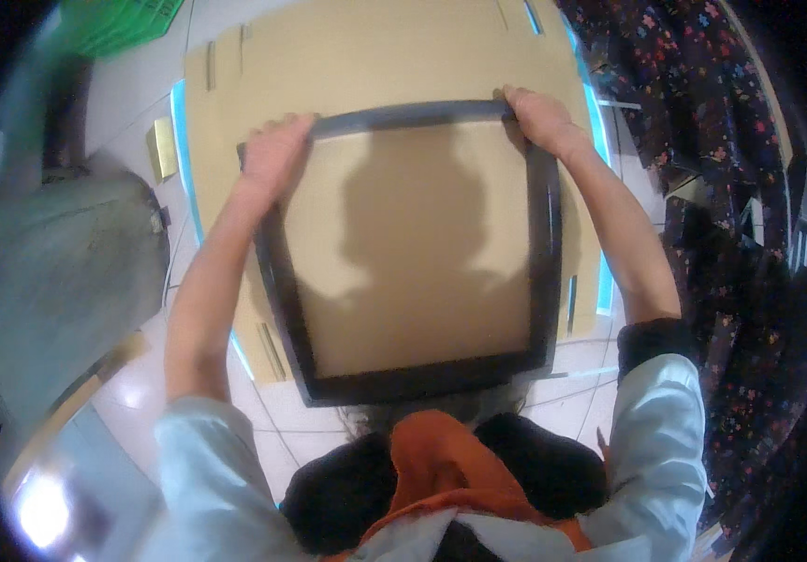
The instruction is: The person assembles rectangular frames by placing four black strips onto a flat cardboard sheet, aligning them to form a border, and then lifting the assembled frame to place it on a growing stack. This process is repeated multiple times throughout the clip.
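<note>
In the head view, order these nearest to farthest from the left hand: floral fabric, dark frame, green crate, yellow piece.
1. Dark frame, held by the left hand.
2. Yellow piece, left of that hand.
3. Green crate, top left.
4. Floral fabric, far right.

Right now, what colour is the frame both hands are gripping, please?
The rectangular frame looks nearly black, best seen in head view.
</note>
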Action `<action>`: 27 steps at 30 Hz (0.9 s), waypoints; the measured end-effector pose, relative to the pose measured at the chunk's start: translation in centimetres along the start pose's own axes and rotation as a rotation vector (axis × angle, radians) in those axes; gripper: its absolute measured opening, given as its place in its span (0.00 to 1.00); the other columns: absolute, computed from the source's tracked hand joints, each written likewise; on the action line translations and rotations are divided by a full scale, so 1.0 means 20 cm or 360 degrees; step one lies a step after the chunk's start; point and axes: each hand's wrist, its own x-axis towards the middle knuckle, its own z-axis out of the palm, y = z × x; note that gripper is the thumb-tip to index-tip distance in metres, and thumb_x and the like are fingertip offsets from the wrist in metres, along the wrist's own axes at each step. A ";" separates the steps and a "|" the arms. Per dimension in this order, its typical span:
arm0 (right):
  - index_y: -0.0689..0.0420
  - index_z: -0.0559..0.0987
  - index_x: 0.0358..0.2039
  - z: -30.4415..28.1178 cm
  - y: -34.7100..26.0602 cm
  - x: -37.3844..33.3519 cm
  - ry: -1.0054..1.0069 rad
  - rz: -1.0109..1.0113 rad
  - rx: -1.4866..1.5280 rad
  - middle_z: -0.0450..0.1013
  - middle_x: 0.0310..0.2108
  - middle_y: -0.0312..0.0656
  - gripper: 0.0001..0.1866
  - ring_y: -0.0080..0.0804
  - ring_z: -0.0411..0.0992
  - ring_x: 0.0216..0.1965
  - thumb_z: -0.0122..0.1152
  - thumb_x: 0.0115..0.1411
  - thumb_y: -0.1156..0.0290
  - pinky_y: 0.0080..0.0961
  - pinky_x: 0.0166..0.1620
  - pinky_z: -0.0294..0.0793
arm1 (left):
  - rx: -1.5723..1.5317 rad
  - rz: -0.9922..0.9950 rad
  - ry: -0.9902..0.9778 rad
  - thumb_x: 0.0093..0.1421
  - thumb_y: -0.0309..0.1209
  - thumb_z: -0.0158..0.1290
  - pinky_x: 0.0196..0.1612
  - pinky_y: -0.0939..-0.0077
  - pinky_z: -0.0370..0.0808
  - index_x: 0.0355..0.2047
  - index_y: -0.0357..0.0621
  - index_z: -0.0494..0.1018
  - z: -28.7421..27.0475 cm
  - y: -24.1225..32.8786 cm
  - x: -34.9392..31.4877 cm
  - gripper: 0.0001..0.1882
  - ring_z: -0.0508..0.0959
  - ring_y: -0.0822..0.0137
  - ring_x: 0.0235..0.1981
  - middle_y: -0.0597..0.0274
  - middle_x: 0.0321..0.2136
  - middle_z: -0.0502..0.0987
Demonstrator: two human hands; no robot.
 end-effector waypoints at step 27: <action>0.54 0.66 0.44 0.05 -0.15 -0.08 0.0530 0.0281 0.0015 0.65 0.43 0.45 0.21 0.45 0.63 0.47 0.53 0.47 0.74 0.39 0.45 0.69 | -0.0528 -0.1074 0.0027 0.46 0.26 0.53 0.44 0.57 0.68 0.44 0.51 0.65 0.05 -0.05 -0.10 0.22 0.68 0.48 0.44 0.51 0.44 0.64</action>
